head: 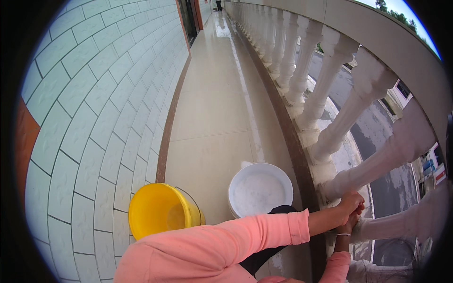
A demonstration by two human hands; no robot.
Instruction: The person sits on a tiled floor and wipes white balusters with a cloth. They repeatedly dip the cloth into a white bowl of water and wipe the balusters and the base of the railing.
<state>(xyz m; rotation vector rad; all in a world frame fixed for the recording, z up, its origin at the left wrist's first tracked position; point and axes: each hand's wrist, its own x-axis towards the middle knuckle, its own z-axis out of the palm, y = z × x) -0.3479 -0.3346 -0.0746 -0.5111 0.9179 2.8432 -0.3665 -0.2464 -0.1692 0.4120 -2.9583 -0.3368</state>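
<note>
My left hand [348, 207] reaches across to the balustrade with its fingers curled, close against my right hand [352, 220]. A thin bracelet circles my right wrist. The two hands meet at the foot of the pale balusters, between one baluster [375, 162] and the one nearer me [393, 226]. Whether anything is inside the fingers is hidden. Left of my hands, a white bucket [230, 198] holds cloudy, whitish liquid and stands on the tiled floor [208, 148]. My dark-clad knee [283, 209] covers part of its near rim.
A yellow bucket [141, 205] with a wire handle stands by the white tiled wall [95, 120]. The long walkway has a wet stretch [222, 30] and a doorway [187, 21] farther along. A person [218, 5] stands at its far end. Beyond the balusters lies a road [375, 131] below.
</note>
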